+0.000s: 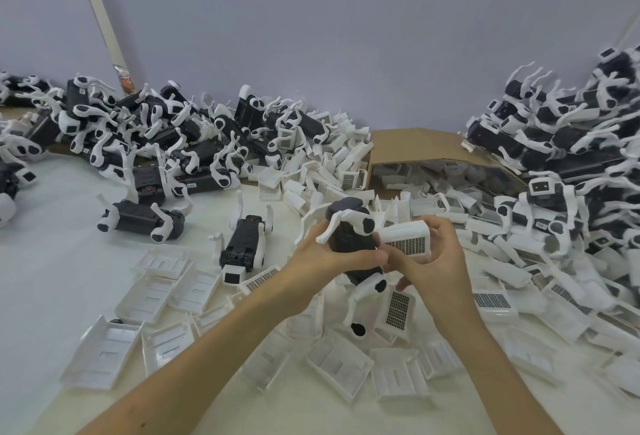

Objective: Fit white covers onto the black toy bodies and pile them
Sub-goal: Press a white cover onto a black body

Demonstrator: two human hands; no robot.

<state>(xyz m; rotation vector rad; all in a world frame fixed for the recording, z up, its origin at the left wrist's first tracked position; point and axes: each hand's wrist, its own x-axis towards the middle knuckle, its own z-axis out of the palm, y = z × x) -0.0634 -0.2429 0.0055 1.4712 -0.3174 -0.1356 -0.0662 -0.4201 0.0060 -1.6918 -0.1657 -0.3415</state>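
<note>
Black plastic forms the toy body (349, 239) that is gripped at the middle of the view by the left hand (325, 254), whose fingers are curled round it; white legs stick out above and below. A white cover (405, 239) with a dark grid face is pinched by the right hand (438, 261) and is held just beside the body, at its 3 o'clock. Loose covers (138, 299) are scattered over the white table (52, 279) from 6 to 8 o'clock. A second body (244, 244) is laid at 9 o'clock. A heap of toys (156, 130) is piled at 10 o'clock and a taller heap (571, 144) at 2 o'clock, with a cardboard box (408, 144) between them at 12 o'clock.
</note>
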